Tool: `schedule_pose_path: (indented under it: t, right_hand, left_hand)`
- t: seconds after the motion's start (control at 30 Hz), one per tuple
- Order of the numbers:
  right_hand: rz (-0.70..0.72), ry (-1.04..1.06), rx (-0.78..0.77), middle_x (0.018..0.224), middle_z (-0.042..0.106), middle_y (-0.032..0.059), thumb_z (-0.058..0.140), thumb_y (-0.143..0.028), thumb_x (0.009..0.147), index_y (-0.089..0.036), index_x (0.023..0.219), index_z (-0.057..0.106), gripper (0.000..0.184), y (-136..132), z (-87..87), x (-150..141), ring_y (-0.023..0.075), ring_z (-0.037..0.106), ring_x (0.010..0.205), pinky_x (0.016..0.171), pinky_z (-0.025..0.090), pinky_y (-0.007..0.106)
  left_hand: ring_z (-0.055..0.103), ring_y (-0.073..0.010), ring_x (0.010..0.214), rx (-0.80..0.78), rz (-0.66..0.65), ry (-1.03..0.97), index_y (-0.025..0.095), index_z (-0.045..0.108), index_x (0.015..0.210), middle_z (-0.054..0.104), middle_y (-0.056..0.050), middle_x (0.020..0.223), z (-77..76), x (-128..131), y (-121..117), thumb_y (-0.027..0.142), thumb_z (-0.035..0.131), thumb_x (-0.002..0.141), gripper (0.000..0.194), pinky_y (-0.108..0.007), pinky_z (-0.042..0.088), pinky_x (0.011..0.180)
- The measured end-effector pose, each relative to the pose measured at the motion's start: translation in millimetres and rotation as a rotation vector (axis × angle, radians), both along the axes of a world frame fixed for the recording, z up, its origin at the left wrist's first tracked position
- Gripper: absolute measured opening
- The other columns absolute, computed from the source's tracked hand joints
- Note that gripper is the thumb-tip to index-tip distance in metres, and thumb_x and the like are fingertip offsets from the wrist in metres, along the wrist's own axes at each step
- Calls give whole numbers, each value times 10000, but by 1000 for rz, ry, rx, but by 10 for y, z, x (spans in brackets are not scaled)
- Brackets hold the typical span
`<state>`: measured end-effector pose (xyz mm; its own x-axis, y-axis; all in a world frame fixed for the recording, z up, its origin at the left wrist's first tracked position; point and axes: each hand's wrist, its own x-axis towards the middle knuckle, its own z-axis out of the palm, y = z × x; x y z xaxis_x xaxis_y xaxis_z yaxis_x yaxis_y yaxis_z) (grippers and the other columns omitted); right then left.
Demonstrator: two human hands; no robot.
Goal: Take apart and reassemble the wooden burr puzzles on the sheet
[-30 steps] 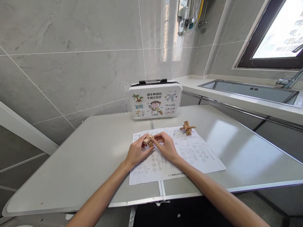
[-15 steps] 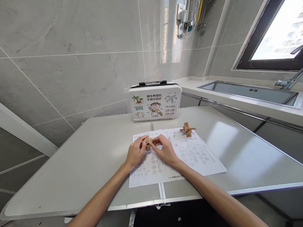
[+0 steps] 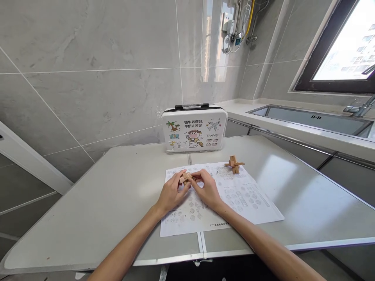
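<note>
Wooden block puzzle (image 3: 185,178), pale, partly hidden by fingers, is held between both hands just over the printed sheet (image 3: 181,225), nr its far L part. L hand (image 3: 171,193) at its 8 o'clock: fingers curled round far/L side, thumb on near side, so grip narrow, w/ puzzle held. R hand (image 3: 208,190) at 4 o'clock: wrist slightly bent, thumb + fingertips pinched on puzzle's R end; exact contact too small to tell. Forearms come in from 7 (L) & between 4 and 5 (R), converging in a V; R forearm crosses sheet's near edge.

2nd wooden puzzle (image 3: 234,165), cross-shaped, sits between 2 & 3 o'clock, on sheet's far R part, well apart from hands. White case (image 3: 195,134) w/ cartoon prints stands upright at 12 on the table (image 3: 102,203). Sink (image 3: 316,119) at 2, beyond table.
</note>
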<state>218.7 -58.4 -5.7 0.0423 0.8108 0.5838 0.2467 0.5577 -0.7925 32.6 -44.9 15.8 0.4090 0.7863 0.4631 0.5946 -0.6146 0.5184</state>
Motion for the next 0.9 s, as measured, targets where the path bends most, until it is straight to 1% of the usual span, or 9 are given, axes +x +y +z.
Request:
schedule_pose_path:
  t: [0.07, 0.13, 0.27, 0.43, 0.6, 0.7, 0.8, 0.9]
  right_hand:
    - [1, 1, -12, 993, 679, 78, 640, -410, 1014, -241, 1038, 672, 173, 12, -3, 13, 243, 702, 915, 803, 616, 416]
    - [12, 3, -21, 1002, 686, 76, 639, -405, 1015, -243, 1042, 670, 167, 18, -8, 21, 241, 704, 917, 807, 608, 412]
    - [8, -29, -11, 1002, 690, 73, 636, -402, 1016, -245, 1043, 667, 163, 7, -12, 13, 235, 697, 885, 797, 593, 411]
    - [-19, 31, -64, 998, 701, 82, 640, -434, 1006, -239, 1029, 671, 199, 9, -21, -12, 247, 715, 920, 793, 605, 402]
    - [-5, 75, -102, 989, 715, 81, 673, -449, 980, -234, 1006, 675, 217, 24, -26, -3, 249, 727, 921, 799, 613, 402]
    - [19, 88, -99, 993, 711, 79, 691, -455, 970, -231, 1005, 677, 227, 22, -12, 13, 240, 730, 904, 795, 617, 395]
    - [27, 113, -99, 993, 712, 79, 707, -459, 957, -226, 1004, 678, 239, 17, -4, 14, 236, 731, 907, 800, 620, 390]
    - [9, 136, -129, 990, 724, 84, 712, -473, 952, -222, 1004, 681, 258, 10, -11, -2, 238, 733, 915, 804, 621, 388]
  left_hand:
    - [722, -252, 1079, 17, -19, 12, 254, 474, 1495, 702, -93, 1316, -17, 1, 3, 439, 709, 948, 623, -371, 589, 892]
    - [716, -262, 1105, 40, -21, 13, 260, 470, 1483, 694, -90, 1332, -37, 0, 11, 427, 783, 885, 696, -374, 595, 887]
    - [734, -252, 1014, 133, 28, 34, 263, 517, 1427, 732, -74, 1245, -77, -10, 32, 393, 756, 912, 583, -385, 595, 873]
    - [741, -257, 923, 230, 72, 73, 254, 544, 1408, 767, -73, 1179, -111, -10, 34, 465, 801, 884, 620, -405, 591, 868]
    - [747, -255, 879, 261, 110, 84, 245, 576, 1385, 783, -81, 1158, -115, 3, 24, 556, 796, 875, 636, -409, 586, 853]
    - [740, -242, 836, 276, 112, 88, 240, 576, 1391, 787, -71, 1141, -100, 4, 22, 560, 786, 885, 634, -406, 578, 851]
    - [723, -232, 781, 278, 103, 94, 232, 575, 1401, 793, -52, 1050, -88, 3, 22, 555, 787, 886, 643, -399, 567, 832]
    - [725, -244, 795, 250, 99, 107, 234, 591, 1393, 793, -60, 1022, -90, 7, 24, 577, 778, 887, 639, -403, 556, 840]
